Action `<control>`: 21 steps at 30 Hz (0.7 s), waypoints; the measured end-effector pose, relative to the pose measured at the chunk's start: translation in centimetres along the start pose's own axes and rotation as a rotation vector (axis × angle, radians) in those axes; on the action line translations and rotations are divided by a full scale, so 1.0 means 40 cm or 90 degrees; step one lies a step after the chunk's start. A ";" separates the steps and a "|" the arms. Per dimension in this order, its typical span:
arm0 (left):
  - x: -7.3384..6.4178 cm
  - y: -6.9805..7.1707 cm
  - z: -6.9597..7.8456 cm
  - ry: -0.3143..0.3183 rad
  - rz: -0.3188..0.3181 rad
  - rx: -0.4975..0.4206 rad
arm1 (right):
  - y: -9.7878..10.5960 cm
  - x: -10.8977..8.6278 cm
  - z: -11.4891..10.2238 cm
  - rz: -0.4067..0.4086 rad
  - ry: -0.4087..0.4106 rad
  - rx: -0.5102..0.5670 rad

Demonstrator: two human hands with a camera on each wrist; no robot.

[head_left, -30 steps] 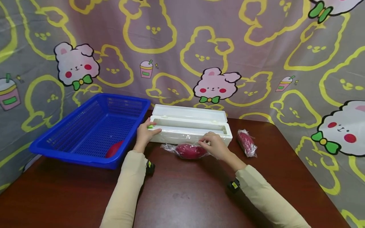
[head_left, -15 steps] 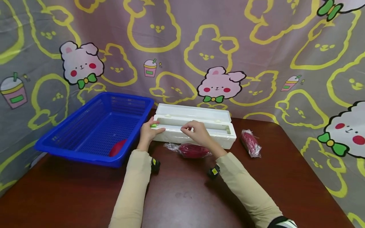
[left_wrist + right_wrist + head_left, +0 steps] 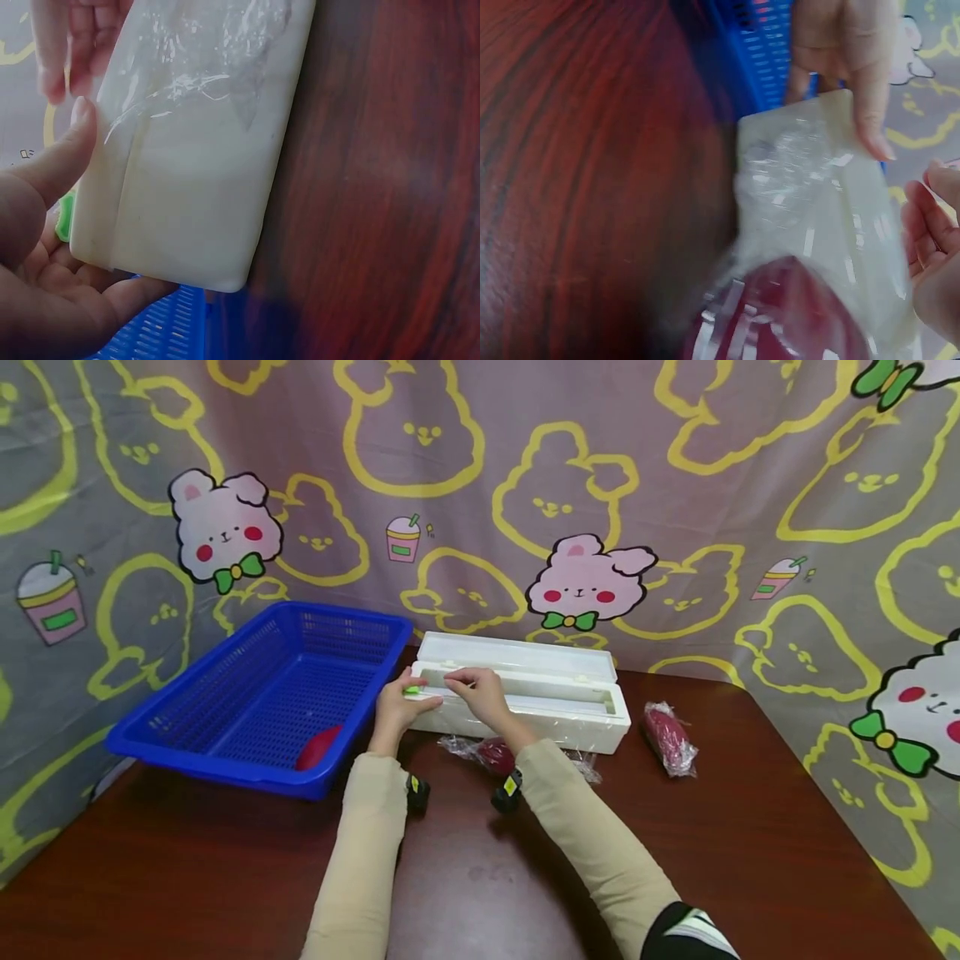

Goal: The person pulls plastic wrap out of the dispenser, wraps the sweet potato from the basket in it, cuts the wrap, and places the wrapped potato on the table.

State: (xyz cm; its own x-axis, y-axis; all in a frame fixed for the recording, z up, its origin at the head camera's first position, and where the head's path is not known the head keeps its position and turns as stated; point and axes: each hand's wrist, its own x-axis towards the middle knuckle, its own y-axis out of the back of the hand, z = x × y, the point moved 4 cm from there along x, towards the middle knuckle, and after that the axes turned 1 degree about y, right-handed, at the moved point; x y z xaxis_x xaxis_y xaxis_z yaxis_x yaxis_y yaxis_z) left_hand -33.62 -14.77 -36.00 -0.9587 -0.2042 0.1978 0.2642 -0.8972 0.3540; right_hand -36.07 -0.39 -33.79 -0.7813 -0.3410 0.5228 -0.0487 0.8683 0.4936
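Observation:
My left hand (image 3: 393, 706) grips the left end of a white cling film dispenser (image 3: 525, 723), thumb on top and fingers around its end, beside a small green slider (image 3: 412, 690). Its lid (image 3: 517, 657) is tipped back. Over the left part of the trough hovers my right hand (image 3: 483, 697), fingers bent and nothing seen in them. Clear film (image 3: 184, 86) lies over the dispenser's front. Against that front lies a dark red oblong thing (image 3: 495, 755) in film, partly behind my right forearm; its kind is unclear.
A blue slotted basket (image 3: 217, 770) stands at the left with a red rounded thing (image 3: 318, 747) inside. Another film-wrapped red oblong (image 3: 666, 735) lies right of the dispenser. Behind the brown table (image 3: 465, 893) hangs a patterned cloth (image 3: 465, 435).
My right hand has left the film by the red oblong thing and moved leftward over the dispenser toward its left end. My left hand keeps its grip. The head view has shifted slightly.

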 end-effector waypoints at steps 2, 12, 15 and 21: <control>-0.001 0.000 0.000 0.002 -0.002 0.008 | -0.012 0.003 0.004 -0.002 -0.005 -0.007; -0.001 -0.002 0.002 -0.010 0.001 0.001 | -0.048 0.041 -0.033 -0.030 -0.037 0.032; -0.002 -0.002 0.000 -0.008 0.004 0.005 | -0.062 0.042 -0.024 -0.030 -0.091 0.040; -0.001 -0.003 -0.002 -0.004 0.006 0.000 | -0.080 0.038 -0.014 -0.026 -0.125 0.010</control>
State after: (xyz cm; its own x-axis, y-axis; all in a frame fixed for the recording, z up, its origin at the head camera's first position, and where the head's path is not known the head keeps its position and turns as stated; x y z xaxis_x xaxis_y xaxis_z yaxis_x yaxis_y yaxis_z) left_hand -33.62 -14.69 -36.12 -0.9553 -0.2105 0.2074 0.2736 -0.8954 0.3513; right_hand -36.73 -3.90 -34.19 -0.8847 -0.3011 0.3559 -0.0921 0.8613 0.4996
